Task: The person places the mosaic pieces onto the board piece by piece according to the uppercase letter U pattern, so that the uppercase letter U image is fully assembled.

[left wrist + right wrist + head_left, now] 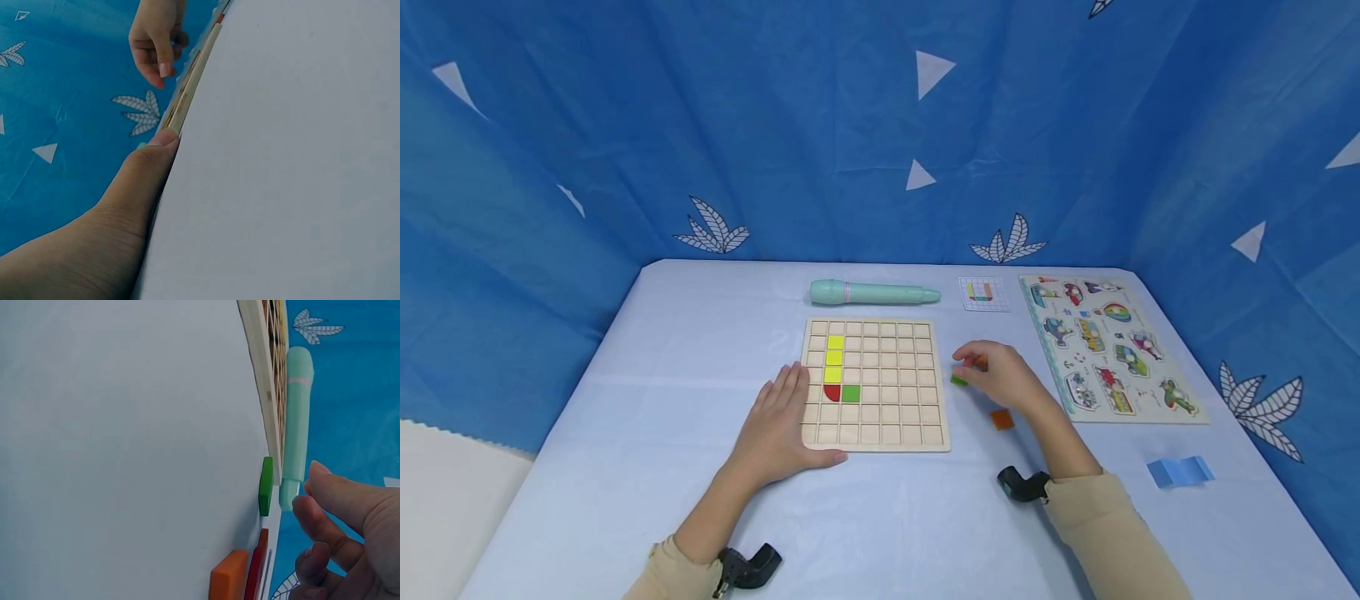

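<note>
A wooden grid board (895, 417) lies on the table, with several yellow squares (834, 357), a red quarter-round piece (832, 392) and a green square (851, 393) in its cells. My left hand (778, 425) rests along the board's left side, fingers straight, its thumb at the near edge. Right of the board, my right hand (996, 377) hovers over loose pieces with bent fingers and nothing visible between them. Close to its fingertips is a loose green block (266, 486). A red piece (257, 565) and an orange block (228, 575) lie near it, partly hidden by the hand in the head view.
Behind the board lies a mint-green pen-like stick (875, 292), beside a small pattern card (984, 294). A picture puzzle board (1105, 350) occupies the right side. Nearer are an orange square (1002, 419) and a folded blue strip (1181, 472). Blue cloth (835, 125) hangs behind the table.
</note>
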`<state>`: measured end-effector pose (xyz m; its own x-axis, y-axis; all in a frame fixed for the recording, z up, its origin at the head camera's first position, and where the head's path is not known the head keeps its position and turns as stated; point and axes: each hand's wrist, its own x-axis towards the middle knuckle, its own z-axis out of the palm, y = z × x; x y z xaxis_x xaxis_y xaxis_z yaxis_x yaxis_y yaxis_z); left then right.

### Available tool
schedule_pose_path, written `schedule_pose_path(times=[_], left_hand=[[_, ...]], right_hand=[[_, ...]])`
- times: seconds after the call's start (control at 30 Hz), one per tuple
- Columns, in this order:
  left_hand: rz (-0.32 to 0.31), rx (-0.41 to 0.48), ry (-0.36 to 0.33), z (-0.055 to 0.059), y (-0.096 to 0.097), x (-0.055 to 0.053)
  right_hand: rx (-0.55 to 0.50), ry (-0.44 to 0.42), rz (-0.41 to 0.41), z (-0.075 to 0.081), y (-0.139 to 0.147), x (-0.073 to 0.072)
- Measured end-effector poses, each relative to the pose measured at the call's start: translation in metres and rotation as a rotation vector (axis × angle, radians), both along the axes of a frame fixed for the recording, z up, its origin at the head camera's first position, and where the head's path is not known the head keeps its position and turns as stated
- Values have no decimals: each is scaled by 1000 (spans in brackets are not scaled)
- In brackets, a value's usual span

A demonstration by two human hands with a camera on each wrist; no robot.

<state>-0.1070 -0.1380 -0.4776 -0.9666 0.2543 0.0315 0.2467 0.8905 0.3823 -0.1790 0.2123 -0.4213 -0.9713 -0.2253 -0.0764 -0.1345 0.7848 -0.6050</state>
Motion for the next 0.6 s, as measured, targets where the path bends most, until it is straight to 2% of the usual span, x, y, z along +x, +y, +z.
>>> schedule_pose_path(times=[0.33, 0.6], left_hand=[[-1, -6, 2, 0, 0, 0], [-3, -3, 11, 0, 0, 1]], right_hand=[[-10, -22, -7, -7, 6, -3], [23, -25, 0, -9, 4, -3]])
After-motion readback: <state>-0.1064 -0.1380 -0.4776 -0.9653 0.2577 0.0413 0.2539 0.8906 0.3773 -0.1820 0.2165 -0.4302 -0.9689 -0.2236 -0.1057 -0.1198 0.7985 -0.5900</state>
